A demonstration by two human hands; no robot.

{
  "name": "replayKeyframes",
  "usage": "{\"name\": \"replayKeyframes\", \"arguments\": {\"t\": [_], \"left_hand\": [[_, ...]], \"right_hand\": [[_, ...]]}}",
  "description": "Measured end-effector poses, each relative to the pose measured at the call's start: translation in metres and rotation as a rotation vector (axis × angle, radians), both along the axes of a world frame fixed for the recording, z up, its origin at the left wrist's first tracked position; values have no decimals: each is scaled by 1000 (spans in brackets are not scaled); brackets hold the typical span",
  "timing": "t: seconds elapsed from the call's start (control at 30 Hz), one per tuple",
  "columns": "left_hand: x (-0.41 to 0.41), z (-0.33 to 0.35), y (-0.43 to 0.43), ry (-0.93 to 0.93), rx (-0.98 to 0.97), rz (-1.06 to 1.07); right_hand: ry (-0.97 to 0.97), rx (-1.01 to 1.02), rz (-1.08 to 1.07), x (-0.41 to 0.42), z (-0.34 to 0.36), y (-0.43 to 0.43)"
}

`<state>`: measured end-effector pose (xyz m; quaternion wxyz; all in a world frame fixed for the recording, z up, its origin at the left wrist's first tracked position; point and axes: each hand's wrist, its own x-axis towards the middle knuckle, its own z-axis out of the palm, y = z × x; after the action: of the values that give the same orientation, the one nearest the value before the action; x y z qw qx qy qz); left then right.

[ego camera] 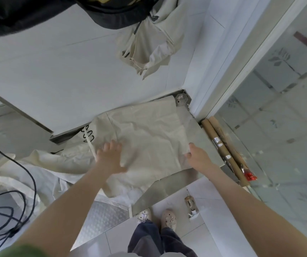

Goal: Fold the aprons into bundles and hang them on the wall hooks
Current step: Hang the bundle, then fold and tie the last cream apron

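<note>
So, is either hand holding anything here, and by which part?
The right hand pinches the cream apron by its right edge; the left hand lies flat on it, gripping nothing.

The room was bright with soft, even light, though I could not tell its source. The glass door (279, 112) on the right carried pale, hazy reflections. Shadows were faint, just shallow ones in the creases of the apron (149, 130). The steel bench (160, 188) gave a dull sheen. The left grip (110, 156) was smeared by motion blur, and straight lines on the wall (56, 71) bowed toward the edges.
</note>
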<state>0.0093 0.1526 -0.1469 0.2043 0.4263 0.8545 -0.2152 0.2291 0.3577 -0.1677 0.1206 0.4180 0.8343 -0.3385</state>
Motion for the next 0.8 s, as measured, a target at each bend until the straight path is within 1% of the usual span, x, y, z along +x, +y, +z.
{"name": "replayKeyframes", "arguments": {"t": [0.1,0.17,0.27,0.37,0.43,0.5,0.57,0.63,0.73,0.8], "left_hand": [[30,1,16,-146,185,-63],[54,-1,23,-203,221,-139],[88,-11,24,-190,187,-230],[102,-23,24,-198,187,-204],[101,-25,26,-178,194,-225],[98,-27,27,-178,197,-262],[96,-30,27,-198,211,-320],[97,-28,28,-195,228,-369],[104,-21,34,-185,296,-371],[110,-19,37,-195,412,-360]], "right_hand": [[24,9,-80,-3,-4,6],[55,-24,-152,-4,-8,9],[22,-45,-203,-7,-8,10],[24,-49,-179,-6,-7,6],[6,40,-135,-2,-10,6],[-70,135,-104,4,-12,7],[-97,180,-139,10,-14,9],[-84,197,-180,13,-15,10],[-33,176,-237,15,-15,14],[-10,115,-293,17,-13,17]]}}
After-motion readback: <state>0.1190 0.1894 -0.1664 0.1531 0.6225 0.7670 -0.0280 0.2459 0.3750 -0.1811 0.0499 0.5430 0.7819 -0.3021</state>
